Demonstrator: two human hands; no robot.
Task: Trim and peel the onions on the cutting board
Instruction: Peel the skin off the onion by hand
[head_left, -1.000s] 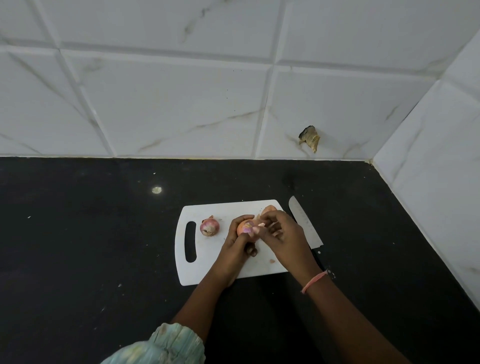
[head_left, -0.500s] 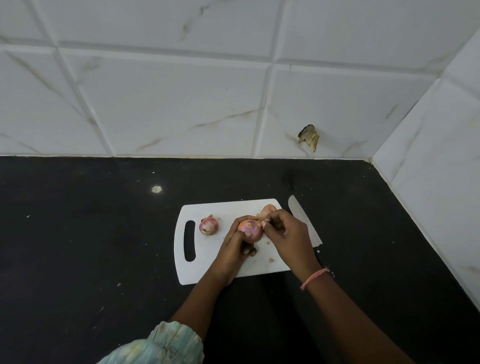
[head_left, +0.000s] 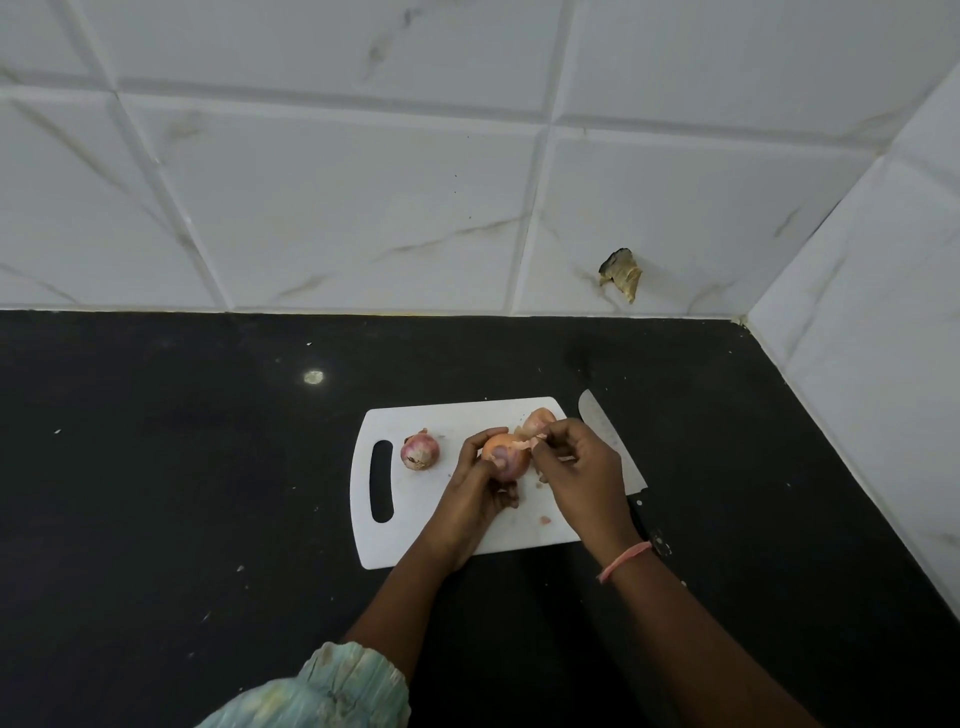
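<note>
1. A person's left hand (head_left: 475, 486) cups an onion (head_left: 503, 457) above the middle of a white cutting board (head_left: 415, 530), fingers curled round its left side and underside.
2. The right hand (head_left: 579, 475) reaches in from the onion's right, thumb and fingertips pinched together on a strip of papery skin (head_left: 530, 443) lifting off the onion's top.
3. Both forearms run down from the board's near edge toward the camera; a pink band (head_left: 623, 560) circles the right wrist and a pale green sleeve (head_left: 332, 686) covers the left arm.
4. A second onion (head_left: 420, 451), skin on, sits on the board beside the handle slot at its left end.
5. A third onion (head_left: 540, 420) lies at the board's far right corner, partly hidden behind the right hand.
6. A knife (head_left: 605, 434) lies on the black counter (head_left: 182, 493) just off the board's right edge, blade pointing toward the tiled wall (head_left: 337, 208).
7. Open counter stretches left of the board and beyond its far edge; to its right the counter ends at the side wall.
</note>
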